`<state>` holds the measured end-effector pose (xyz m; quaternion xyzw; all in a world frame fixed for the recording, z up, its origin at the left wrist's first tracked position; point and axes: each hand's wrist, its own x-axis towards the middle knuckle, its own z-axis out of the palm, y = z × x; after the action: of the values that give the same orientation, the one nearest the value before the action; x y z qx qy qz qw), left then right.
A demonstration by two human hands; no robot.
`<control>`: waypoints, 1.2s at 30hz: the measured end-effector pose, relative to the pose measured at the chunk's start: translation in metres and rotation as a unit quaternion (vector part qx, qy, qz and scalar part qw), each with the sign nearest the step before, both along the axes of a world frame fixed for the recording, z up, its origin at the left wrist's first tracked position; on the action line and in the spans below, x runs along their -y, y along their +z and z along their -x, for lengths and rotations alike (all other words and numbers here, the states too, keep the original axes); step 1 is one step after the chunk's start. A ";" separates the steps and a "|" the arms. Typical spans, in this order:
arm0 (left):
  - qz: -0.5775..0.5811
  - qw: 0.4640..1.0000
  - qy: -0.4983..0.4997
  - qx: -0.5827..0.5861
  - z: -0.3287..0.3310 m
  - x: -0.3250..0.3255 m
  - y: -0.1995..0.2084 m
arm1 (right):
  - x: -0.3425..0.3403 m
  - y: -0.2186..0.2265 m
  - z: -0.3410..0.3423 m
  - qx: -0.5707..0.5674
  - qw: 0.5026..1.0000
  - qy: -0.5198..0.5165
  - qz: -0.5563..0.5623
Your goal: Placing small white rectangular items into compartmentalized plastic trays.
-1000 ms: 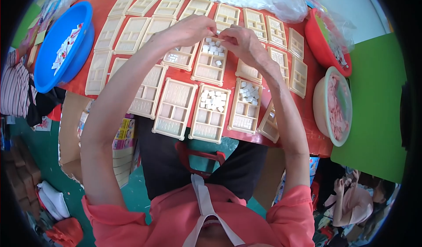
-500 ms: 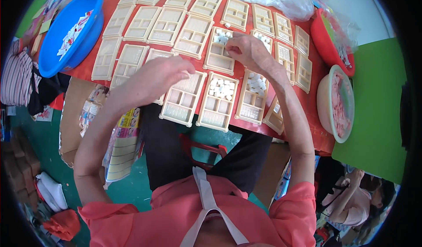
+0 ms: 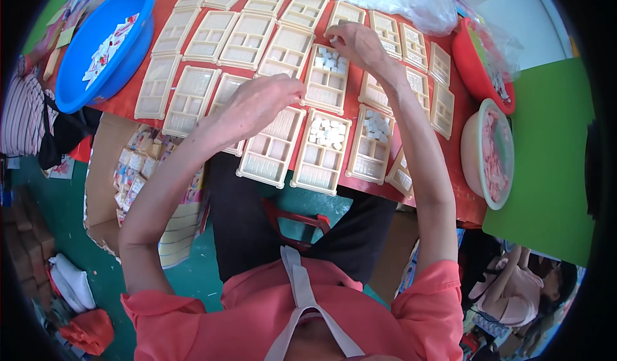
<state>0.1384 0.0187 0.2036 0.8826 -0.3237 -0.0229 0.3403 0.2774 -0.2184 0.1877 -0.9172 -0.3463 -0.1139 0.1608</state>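
Observation:
Cream plastic trays with several compartments (image 3: 265, 152) lie in rows before me. Small white cubes (image 3: 328, 133) fill the upper compartment of one near tray; more white cubes (image 3: 375, 127) are in the tray to its right. A third group of white cubes (image 3: 330, 60) sits in a tray (image 3: 323, 97) farther back. My right hand (image 3: 361, 45) is above that tray's far end, fingertips pinched on what looks like a white cube. My left hand (image 3: 265, 103) hovers beside the same tray's left edge, fingers closed; what they hold, if anything, is hidden.
A blue basin (image 3: 138, 36) with small packets stands at the left of the red table (image 3: 122, 97). At the right are a red basin (image 3: 464, 56) and a pale basin (image 3: 472, 152) of pink pieces. Clear plastic bags (image 3: 411, 4) lie at the back. A cardboard box (image 3: 103, 194) stands below left.
My right hand has moved away from me, from over the cubes to the tray's far edge, where a loose white cube lay. My left hand has moved right, toward that tray.

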 end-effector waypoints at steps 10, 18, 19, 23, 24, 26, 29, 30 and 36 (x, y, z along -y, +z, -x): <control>0.013 0.997 0.038 -0.060 -0.015 0.002 0.019 | 0.020 0.033 -0.012 -0.154 0.985 -0.047 -0.060; 0.153 0.941 0.055 -0.296 -0.041 0.025 0.027 | 0.097 0.057 0.025 -0.189 0.978 -0.071 -0.046; 0.180 0.932 0.039 -0.312 -0.048 0.031 0.023 | 0.105 0.049 0.026 -0.175 0.979 -0.089 -0.047; 0.273 0.891 0.033 -0.362 -0.063 0.059 0.022 | 0.123 0.029 0.030 -0.164 0.982 -0.093 -0.017; 0.269 0.892 0.031 -0.363 -0.067 0.067 0.021 | 0.122 0.030 0.032 -0.164 0.982 -0.095 -0.021; 0.290 0.884 0.054 -0.362 -0.076 0.079 0.019 | 0.117 0.043 0.039 -0.161 0.976 -0.140 -0.045; 0.295 0.881 0.026 -0.369 -0.089 0.111 0.021 | 0.144 0.052 0.041 -0.102 0.982 -0.136 -0.082; 0.292 0.886 0.005 -0.361 -0.095 0.126 0.019 | 0.155 0.053 0.043 -0.067 0.985 -0.127 -0.100; 0.284 0.917 -0.008 -0.280 -0.119 0.209 0.009 | 0.177 0.066 0.093 -0.062 0.971 -0.189 -0.129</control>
<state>0.2578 -0.1904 0.2127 0.7035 -0.2153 -0.1785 0.6534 0.1841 -0.3955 0.2541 -0.9428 -0.1384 -0.1286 0.2746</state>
